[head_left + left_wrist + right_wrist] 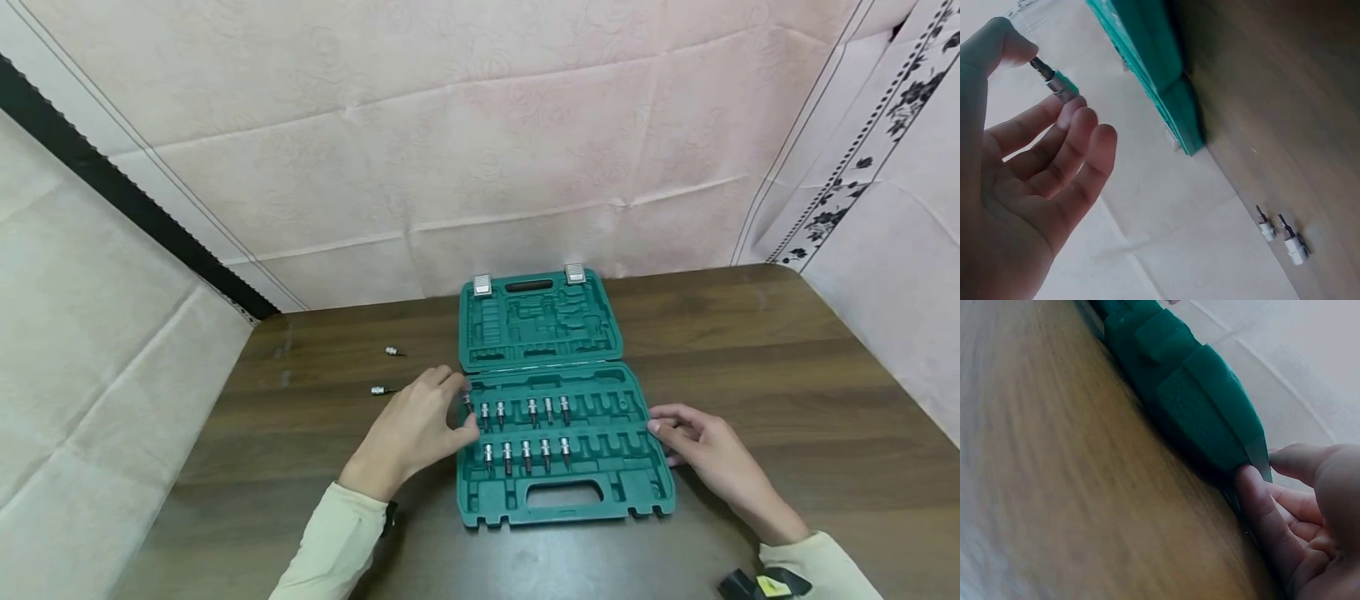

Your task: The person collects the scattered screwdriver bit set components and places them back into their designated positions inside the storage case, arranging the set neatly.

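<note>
My left hand [420, 425] pinches a bit socket [1060, 86] between thumb and fingertips, at the left edge of a green socket case [626, 487]. The socket has a silver body and a dark bit tip. The case lies unfolded on the table, its lid tilted back against the far side. Two rows of bit sockets [527, 454] sit in the lower half's slots, with several slots bare. On the case's right edge, my right hand [705, 450] grips the rim, thumb on top and fingers along the side.
Two loose bit sockets lie on the wooden table [315, 450] left of the case: one farther back [393, 351], the other [379, 390] beside my left hand. A pale cloth [480, 167] hangs behind the table, with more cloth at both sides.
</note>
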A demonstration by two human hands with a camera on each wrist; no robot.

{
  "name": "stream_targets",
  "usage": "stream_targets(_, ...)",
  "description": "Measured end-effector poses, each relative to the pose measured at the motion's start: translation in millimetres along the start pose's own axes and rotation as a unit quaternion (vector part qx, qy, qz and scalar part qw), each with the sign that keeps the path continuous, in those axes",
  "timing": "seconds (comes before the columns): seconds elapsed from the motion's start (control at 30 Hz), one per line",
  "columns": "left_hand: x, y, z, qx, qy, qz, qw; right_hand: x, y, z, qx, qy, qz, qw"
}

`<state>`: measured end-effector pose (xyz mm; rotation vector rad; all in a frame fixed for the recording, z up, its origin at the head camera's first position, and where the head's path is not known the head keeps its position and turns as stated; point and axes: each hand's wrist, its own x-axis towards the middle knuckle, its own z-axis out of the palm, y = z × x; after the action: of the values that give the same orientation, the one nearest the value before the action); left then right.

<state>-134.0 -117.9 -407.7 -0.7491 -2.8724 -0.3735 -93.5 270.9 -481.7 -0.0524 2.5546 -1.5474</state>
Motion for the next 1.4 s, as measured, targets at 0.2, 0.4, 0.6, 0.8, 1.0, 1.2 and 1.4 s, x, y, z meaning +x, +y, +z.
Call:
stream_targets(0.2, -0.8, 13.2, -4.9, -0.047, 0.008, 0.005, 0.9989, 0.4, -1.0, 0.3, 0.0, 0.0, -0.002, 1.0)
stream_targets(0.4, 0.6, 26.8, -7.4, -0.062, 0.003, 0.007, 0.9981, -0.4, -1.2, -1.1, 0.003, -0.003, 0.003, 1.0)
stream_targets(0.6, 3.3, 38.2, -5.8, -0.084, -0.007, 0.019, 0.9963, -0.9, 1.0, -2.8, -0.007, -0.004, 0.006, 0.9999)
stream_targets(0.8, 6.8, 48.6, -2.2, -0.097, -0.013, 0.028, 0.9948, -0.1, 2.2, -2.7, -0.008, -0.007, 0.002, 0.9999)
stream_targets(1.0, 7.4, 56.8, 2.4, -0.094, -0.027, 0.023, 0.995, 1.6, 1.9, -0.2, -0.005, -0.011, -0.001, 0.9999)
stream_targets(1.2, 10.1, 64.4, 9.1, -0.08, -0.031, 0.029, 0.9959, 2.0, 3.3, -0.8, -0.001, -0.01, -0.01, 0.9999)
stream_targets(1.4, 15.6, 70.4, 13.8, -0.06, -0.036, 0.041, 0.9967, 1.5, 3.9, -1.6, -0.005, -0.011, -0.009, 0.9999)
